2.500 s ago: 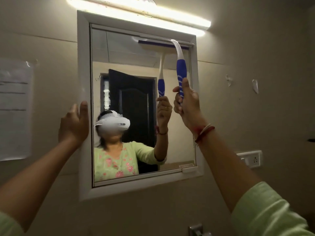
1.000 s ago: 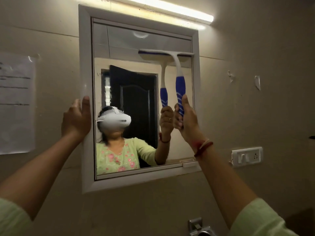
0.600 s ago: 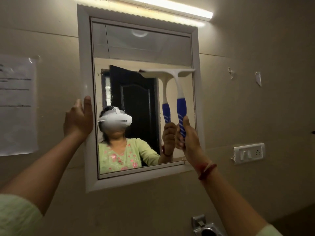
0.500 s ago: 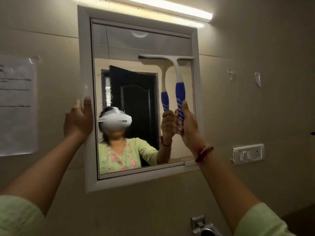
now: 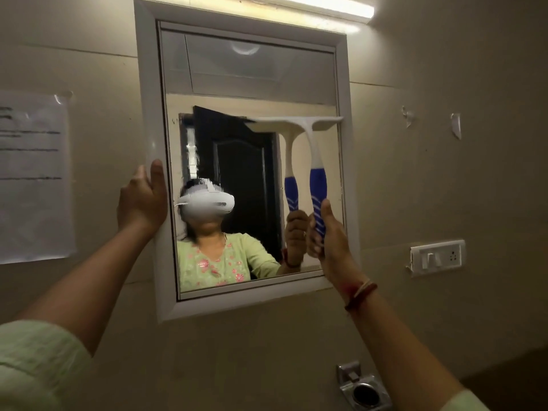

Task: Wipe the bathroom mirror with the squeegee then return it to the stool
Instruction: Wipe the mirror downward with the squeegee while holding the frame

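**Hands at the mirror: one steadies the frame, one works the squeegee**

The left hand (image 5: pixel 142 203) lies against the left side of the mirror's white frame (image 5: pixel 149 114), fingers spread over the edge and holding nothing loose. The right hand (image 5: pixel 329 232) is closed around the blue grip of the squeegee (image 5: pixel 311 149), thumb running up along the handle. The squeegee stands upright, its white blade lying horizontally against the right half of the mirror (image 5: pixel 252 84) glass at about mid-height, the blade's right end touching the inner edge of the frame. The glass reflects the handle, the gripping hand and a person in a pale green patterned top. A tube light (image 5: pixel 326 4) glows above the mirror. On the wall, a paper sheet (image 5: pixel 32 179) hangs to the left and a switch plate (image 5: pixel 437 258) sits to the right. A metal holder (image 5: pixel 361 390) is fixed below.
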### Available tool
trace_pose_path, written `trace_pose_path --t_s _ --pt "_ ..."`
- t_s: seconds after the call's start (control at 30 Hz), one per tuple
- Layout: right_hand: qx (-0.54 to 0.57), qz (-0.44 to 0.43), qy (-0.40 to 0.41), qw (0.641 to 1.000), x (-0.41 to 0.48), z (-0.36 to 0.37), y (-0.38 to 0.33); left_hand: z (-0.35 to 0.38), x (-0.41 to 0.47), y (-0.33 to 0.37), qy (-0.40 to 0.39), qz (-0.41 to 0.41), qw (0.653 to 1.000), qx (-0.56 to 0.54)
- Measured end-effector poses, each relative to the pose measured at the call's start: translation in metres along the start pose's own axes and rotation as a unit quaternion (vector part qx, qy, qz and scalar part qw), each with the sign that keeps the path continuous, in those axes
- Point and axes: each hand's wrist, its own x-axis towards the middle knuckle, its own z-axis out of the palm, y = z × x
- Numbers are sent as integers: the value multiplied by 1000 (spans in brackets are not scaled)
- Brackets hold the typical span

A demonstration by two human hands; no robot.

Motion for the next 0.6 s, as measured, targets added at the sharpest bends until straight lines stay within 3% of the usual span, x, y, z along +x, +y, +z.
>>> trace_pose_path --t_s 0.23,0.37,0.6 --pt "48 35 -21 998 -16 -21 28 1 1 -1 1 0 1000 -2" --pt "-60 10 44 997 -36 -28 45 1 1 -1 1 1 1000 -2" --pt "17 5 7 1000 -10 -6 6 1 0 0 3 -3 1000 1"
